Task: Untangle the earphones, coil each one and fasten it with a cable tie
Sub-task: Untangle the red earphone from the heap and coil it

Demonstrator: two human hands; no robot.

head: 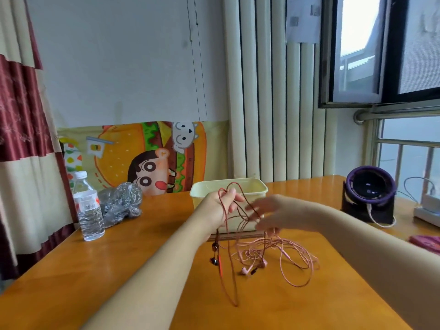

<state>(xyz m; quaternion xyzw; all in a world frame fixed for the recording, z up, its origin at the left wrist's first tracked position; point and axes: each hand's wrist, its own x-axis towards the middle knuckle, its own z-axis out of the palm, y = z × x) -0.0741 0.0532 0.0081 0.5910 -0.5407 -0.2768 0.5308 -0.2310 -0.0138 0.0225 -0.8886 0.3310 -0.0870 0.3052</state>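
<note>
- Left hand gripped red earphones w/ curled fingers, raised just in front of tub.
- Right hand, blurred, looked open, fingers spread among strands nr tub's front.
- Red cable hung approx vertical, buds down; pink earphones sprawled flat on table in front of tub, no clear axis.
- Best, imo: lift red slowly, ease crossings apart, no yanking.

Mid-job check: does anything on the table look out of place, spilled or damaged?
Only the tangle itself: the red earphone cable, lifted in the left hand, crosses into the pink earphones heaped on the table by the blurred right hand. A crumpled plastic bag lies beside the upright water bottle. No spill or damage shows.
</note>
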